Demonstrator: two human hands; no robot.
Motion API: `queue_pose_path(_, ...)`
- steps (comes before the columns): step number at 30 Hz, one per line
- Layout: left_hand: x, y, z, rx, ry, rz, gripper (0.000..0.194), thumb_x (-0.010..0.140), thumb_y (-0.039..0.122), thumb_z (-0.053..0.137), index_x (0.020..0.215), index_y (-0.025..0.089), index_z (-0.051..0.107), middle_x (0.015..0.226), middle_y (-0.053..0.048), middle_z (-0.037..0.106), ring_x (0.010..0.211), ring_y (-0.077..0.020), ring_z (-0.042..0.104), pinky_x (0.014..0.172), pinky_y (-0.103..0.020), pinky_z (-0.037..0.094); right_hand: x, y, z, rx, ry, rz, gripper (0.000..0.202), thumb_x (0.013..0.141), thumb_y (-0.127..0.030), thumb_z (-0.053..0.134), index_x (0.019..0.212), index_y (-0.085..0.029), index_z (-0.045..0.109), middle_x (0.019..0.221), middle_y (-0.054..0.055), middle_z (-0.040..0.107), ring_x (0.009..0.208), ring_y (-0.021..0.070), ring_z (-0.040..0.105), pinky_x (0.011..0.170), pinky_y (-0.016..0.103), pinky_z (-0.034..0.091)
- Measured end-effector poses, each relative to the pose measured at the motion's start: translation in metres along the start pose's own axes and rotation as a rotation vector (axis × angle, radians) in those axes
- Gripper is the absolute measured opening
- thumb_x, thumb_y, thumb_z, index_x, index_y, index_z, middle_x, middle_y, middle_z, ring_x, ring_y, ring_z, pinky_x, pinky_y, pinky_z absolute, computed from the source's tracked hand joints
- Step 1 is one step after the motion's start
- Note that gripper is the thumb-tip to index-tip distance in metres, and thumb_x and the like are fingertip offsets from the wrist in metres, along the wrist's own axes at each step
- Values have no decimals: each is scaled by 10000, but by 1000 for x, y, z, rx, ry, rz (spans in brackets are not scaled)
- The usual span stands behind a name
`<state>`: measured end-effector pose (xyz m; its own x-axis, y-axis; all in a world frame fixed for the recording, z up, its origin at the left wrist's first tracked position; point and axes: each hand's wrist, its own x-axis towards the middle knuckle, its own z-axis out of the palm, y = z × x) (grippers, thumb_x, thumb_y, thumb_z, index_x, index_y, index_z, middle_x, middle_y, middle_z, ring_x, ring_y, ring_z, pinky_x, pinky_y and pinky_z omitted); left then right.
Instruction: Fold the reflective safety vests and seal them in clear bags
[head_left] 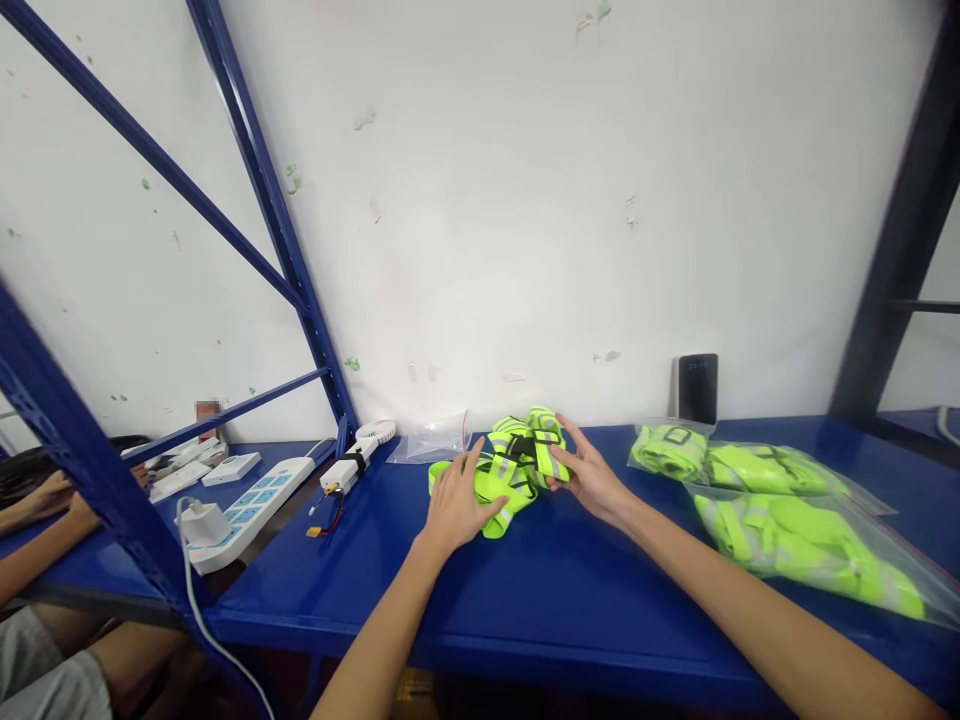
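Observation:
A bundle of neon-yellow reflective straps [504, 492], with grey bands and a black piece in its middle, lies on the blue table in front of me. My left hand [454, 502] rests on the bundle's left side, fingers stretched out and thumb apart. At the right end, my right hand [592, 474] has its thumb and fingers closed around a folded part of the reflective straps; some of its fingertips are hidden behind the material. A clear plastic bag [433, 440] lies flat behind my left hand.
Bagged neon-yellow reflective straps [810, 550] lie on the right. A dark-screened phone [697, 388] leans against the wall. On the left are a small white fan [375, 430], a wired white device [343, 474], a power strip [255, 505], a blue rack post [90, 460] and another person's hands [64, 500].

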<state>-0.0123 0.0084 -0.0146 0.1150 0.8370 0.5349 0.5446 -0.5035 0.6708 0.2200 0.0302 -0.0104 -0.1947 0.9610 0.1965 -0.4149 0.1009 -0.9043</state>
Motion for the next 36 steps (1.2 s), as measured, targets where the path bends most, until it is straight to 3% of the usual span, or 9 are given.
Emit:
queue_pose_path(6,17,-14,6,338,99,86,583,746,248,639,1312,292,507,1258,-114,533,1283,-336,390,1122,-534,108,1,-12,-6,115,-12,11,635,785,-310,695,1349,-324,404,893,11,675,650,154,654,587,286,518)
queue_pose_path(12,38,2,21,200,276,132,287,744,180,570,1005,249,667,997,-86,609,1043,-294,500,1057,-491,253,1,-19,-7,96,-30,-26,456,752,-268,693,1171,-311,518,1051,24,652,771,178,657,633,294,507)
queue_pose_path(14,37,11,31,45,260,170,171,753,197,568,870,235,686,814,-64,591,936,-278,528,1049,-492,264,0,-17,-5,98,-33,-30,426,725,-237,682,1115,-306,525,1066,13,639,805,179,643,671,306,512)
queue_pose_path(16,34,18,39,-117,242,179,217,739,219,595,936,233,685,781,-58,580,915,-273,540,1038,-476,298,1,-13,-5,75,-27,-30,406,703,-222,657,1077,-299,521,1045,4,632,802,175,624,688,313,507)
queue_pose_path(18,31,22,41,-174,227,198,428,718,237,628,1146,229,621,993,-96,603,1042,-288,530,1036,-453,327,2,-8,-6,28,-4,-25,388,679,-214,628,1043,-286,516,997,-3,627,774,171,601,663,297,487)
queue_pose_path(22,25,23,34,-4,69,275,656,654,236,696,1287,247,525,1437,-119,384,1335,-332,341,1109,-478,246,3,0,-10,-157,3,-69,331,646,-215,614,962,-235,519,879,-13,593,755,168,550,640,265,436)
queue_pose_path(27,23,12,34,-21,-102,245,623,620,170,711,1221,262,574,1218,-92,595,1184,-318,487,1099,-504,238,-4,-1,-7,-614,-43,-310,306,675,-329,701,855,-218,480,862,-10,546,817,183,509,753,303,419)
queue_pose_path(31,24,5,40,-45,62,179,523,572,190,756,1073,234,613,1082,-81,626,1088,-318,516,1059,-494,286,-7,-1,-8,-915,148,-444,257,744,-319,632,936,-233,485,908,11,558,804,195,519,776,334,409)
queue_pose_path(36,23,0,41,-11,323,173,550,660,160,681,1185,243,538,1161,-85,591,1120,-302,497,1033,-446,324,-4,3,-16,-1009,337,-423,340,788,-285,516,1124,-245,479,1034,56,518,658,164,504,725,359,443)
